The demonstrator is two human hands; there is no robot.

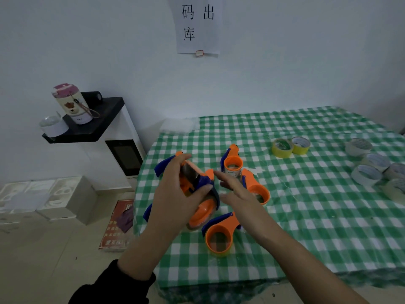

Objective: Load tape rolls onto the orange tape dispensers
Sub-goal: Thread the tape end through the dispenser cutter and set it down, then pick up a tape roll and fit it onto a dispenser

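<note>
Black sleeve (118,284) at the bottom edge, on your left arm. Your left hand (175,194) is curled round an orange dispenser (190,183) with blue parts, gripping it tilted above the near left corner of the green checked tablecloth (306,216). Your right hand (238,191) is released, fingers straight and holding nothing, fingertips just beside the held dispenser; contact can't be confirmed.

Nearest you on the cloth lies a second dispenser (219,236), orange ring facing up with a blue handle. A third dispenser (257,187) sits just behind your right hand, partly hidden by it. A fourth dispenser (232,161) lies just past that one. More blue pieces poke out behind your left hand; can't tell what they belong to.

Farther right, two yellow tape rolls (290,147) touch side by side. A cluster of pale tape rolls (370,165) sits near the right edge, well apart from the dispensers.

Left of the table: a black shelf (96,128) holding a pink-lidded bottle (72,104). A paper sign (197,25) hangs on the wall.
</note>
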